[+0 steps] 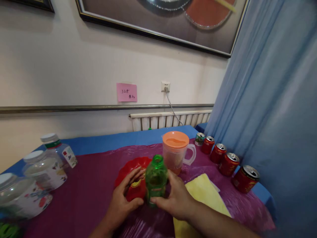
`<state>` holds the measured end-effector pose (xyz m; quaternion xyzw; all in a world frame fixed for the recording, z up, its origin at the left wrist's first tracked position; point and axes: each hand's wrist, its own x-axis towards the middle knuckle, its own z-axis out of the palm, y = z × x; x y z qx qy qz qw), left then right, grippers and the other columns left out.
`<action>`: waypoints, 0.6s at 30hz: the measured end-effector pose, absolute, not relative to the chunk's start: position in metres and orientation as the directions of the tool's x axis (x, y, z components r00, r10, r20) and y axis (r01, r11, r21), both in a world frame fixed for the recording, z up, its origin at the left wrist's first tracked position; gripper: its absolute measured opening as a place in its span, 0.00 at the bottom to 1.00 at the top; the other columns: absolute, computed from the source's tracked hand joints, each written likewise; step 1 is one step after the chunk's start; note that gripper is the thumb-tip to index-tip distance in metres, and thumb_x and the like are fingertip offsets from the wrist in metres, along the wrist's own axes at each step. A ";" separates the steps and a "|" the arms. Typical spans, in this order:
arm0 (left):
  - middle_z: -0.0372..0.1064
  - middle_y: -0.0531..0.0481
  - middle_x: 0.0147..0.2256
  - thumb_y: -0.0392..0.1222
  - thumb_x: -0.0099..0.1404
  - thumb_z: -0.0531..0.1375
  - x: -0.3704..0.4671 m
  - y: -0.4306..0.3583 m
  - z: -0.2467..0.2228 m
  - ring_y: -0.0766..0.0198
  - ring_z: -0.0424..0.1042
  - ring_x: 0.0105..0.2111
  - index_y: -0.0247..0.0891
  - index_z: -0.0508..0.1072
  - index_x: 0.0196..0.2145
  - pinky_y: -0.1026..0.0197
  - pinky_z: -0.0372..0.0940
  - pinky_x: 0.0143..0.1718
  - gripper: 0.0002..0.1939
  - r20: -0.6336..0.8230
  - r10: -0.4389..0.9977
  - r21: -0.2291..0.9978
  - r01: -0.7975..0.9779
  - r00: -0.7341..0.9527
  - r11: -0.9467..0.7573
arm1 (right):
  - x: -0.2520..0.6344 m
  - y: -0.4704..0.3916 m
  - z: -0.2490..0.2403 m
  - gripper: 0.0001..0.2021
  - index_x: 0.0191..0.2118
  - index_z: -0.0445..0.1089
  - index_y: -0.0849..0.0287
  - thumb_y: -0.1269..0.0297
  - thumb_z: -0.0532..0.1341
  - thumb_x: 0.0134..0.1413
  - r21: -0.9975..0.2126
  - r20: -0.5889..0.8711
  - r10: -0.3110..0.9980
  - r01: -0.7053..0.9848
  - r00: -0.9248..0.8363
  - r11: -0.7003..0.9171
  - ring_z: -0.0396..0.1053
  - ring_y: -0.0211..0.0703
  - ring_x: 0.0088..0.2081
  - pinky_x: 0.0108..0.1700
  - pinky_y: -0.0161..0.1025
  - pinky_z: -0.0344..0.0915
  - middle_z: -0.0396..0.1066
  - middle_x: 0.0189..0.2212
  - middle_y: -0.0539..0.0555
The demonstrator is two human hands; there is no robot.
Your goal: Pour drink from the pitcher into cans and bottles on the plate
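Observation:
A green plastic bottle (pixel 156 180) without a cap stands upright in front of me, with my right hand (pixel 177 196) wrapped round its right side. To its left, my left hand (pixel 127 191) is held with fingers spread and thumb apart, and it holds nothing. Behind that hand lies a red plate (pixel 126 170) with a scalloped rim and a yellow mark, partly covered by the hand and the bottle. Just beyond the bottle is a clear plastic pitcher (pixel 170 158) with an orange lid (pixel 175 138). A folded yellow cloth (pixel 203 191) lies under my right forearm.
Several drink cans, among them a red can (pixel 245 178), line the right edge beside a blue curtain (pixel 282 99). Lidded clear jars, one a wide jar (pixel 44 170), stand at left. Purple plastic sheeting (pixel 86 185) covers the blue tablecloth (pixel 104 140). A radiator (pixel 170 120) is behind.

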<state>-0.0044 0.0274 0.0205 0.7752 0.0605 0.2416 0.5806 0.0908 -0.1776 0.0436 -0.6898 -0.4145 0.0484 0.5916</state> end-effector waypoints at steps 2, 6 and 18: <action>0.74 0.35 0.55 0.64 0.51 0.70 -0.003 0.028 0.017 0.43 0.73 0.56 0.40 0.68 0.60 0.45 0.67 0.58 0.44 0.288 0.360 0.929 -0.167 0.888 -0.331 | 0.098 -0.206 0.039 0.27 0.52 0.68 0.40 0.63 0.72 0.45 -0.880 0.420 0.509 0.474 0.751 0.027 0.77 0.55 0.43 0.45 0.51 0.77 0.77 0.43 0.50; 0.77 0.37 0.51 0.59 0.57 0.67 0.001 0.033 0.004 0.47 0.76 0.52 0.40 0.71 0.58 0.46 0.69 0.56 0.35 0.285 0.425 0.913 -0.109 0.859 -0.393 | 0.141 -0.269 0.040 0.24 0.49 0.68 0.50 0.53 0.72 0.46 -0.900 0.402 0.168 0.422 0.900 -0.107 0.77 0.55 0.44 0.46 0.52 0.75 0.77 0.45 0.55; 0.81 0.45 0.44 0.57 0.60 0.65 0.006 0.044 0.003 0.52 0.81 0.45 0.44 0.76 0.53 0.58 0.74 0.48 0.26 0.342 0.400 0.825 -0.068 0.850 -0.561 | 0.316 -0.242 0.014 0.25 0.47 0.69 0.57 0.49 0.70 0.46 -0.758 0.308 -0.017 0.234 0.951 -0.608 0.76 0.54 0.43 0.42 0.43 0.70 0.77 0.42 0.59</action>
